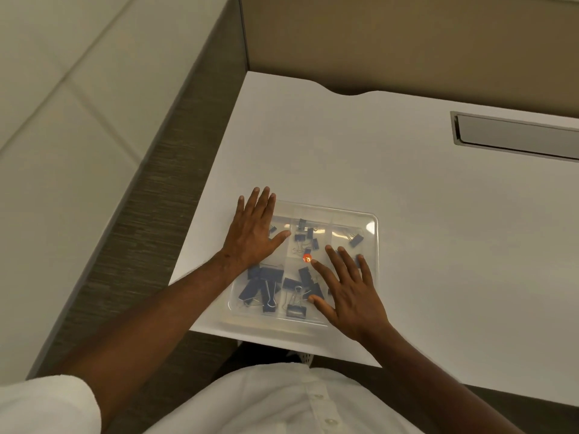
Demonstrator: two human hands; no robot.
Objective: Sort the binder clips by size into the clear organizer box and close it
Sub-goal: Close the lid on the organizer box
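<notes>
I've got both palms down on the clear organizer box (pixel 369 242) now, which sits near the front left corner of the white desk (pixel 407 214). My left hand (pixel 250 233) lies flat over the far left compartments, fingers straight and spread; my right hand (pixel 347 289) lies flat over the near right side, fingers straight too, gripping nothing. Through the lid I can see the blue binder clips (pixel 263 286): the big ones near left, smaller ones (pixel 305 236) in the far middle, one alone (pixel 355 240) far right. Looks like the closing press to me. Trouble spots: the box is close to the desk's front edge, so an uneven push could skid it toward me. And whether any clip handle stands tall enough to block the lid, I can't tell from here. There's a grommet tray (pixel 517 136) far right, well apart.
</notes>
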